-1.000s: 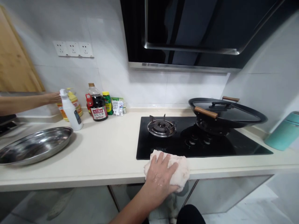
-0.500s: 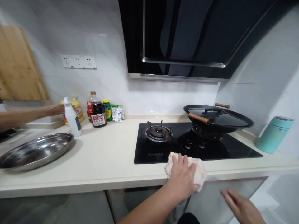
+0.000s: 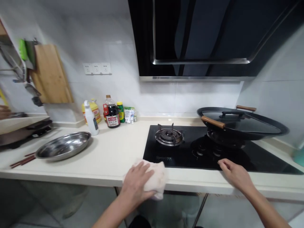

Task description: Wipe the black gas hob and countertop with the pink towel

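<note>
Left hand's (image 3: 135, 183) palm out of sight against the cloth (image 3: 156, 180), part of which it covers; cloth edges blurred. Right hand (image 3: 236, 175): fingertips tucked under, contact with hob (image 3: 175, 162) or surface (image 3: 114, 142) cannot be told. Wok (image 3: 251, 135) hides much of the right burner (image 3: 225, 142); contents unreadable through dark lid (image 3: 251, 123). Yellow bottles (image 3: 95, 110) partly behind white bottle (image 3: 92, 122). Brown sticks (image 3: 23, 161): right ends hidden by steel dish (image 3: 64, 147). Far left, another person's hand (image 3: 4, 112), cut off, blurred. Turquoise container (image 3: 299, 156) cut off at right. Hob lettering (image 3: 163, 158) too small to read.
</note>
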`<act>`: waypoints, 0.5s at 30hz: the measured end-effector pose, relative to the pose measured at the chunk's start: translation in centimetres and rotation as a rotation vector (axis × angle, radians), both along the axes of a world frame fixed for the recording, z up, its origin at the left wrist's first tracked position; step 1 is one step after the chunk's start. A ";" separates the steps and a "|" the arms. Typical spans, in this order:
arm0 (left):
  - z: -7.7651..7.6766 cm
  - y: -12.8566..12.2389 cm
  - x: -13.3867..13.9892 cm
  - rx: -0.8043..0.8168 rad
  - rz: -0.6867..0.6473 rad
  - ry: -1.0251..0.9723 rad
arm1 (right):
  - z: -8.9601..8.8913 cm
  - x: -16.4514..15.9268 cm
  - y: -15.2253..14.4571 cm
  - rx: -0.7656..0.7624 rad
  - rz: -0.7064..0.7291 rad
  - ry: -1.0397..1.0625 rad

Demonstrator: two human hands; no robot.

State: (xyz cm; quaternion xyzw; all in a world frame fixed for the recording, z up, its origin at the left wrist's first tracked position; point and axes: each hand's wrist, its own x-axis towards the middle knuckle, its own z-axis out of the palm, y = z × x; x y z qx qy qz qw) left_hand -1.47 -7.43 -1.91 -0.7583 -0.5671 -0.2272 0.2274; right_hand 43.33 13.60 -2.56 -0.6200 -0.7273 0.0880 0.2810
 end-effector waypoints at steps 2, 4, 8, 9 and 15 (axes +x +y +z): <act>0.3 -1.9 -4.4 -0.028 0.115 0.013 | -0.6 0.3 0.1 -0.029 0.008 -0.020; 1.0 -3.6 -7.8 -0.133 0.225 -0.020 | -0.8 0.5 0.3 -0.034 0.009 0.006; 3.5 -4.7 -10.6 -0.354 0.483 -0.173 | -1.2 1.0 0.7 -0.031 0.027 0.072; 4.2 -4.4 -10.7 -0.405 0.551 -0.199 | -1.3 1.2 0.9 -0.027 0.039 0.075; 7.5 0.3 -11.3 -0.530 0.765 -0.193 | -1.4 1.8 0.8 0.069 0.055 0.077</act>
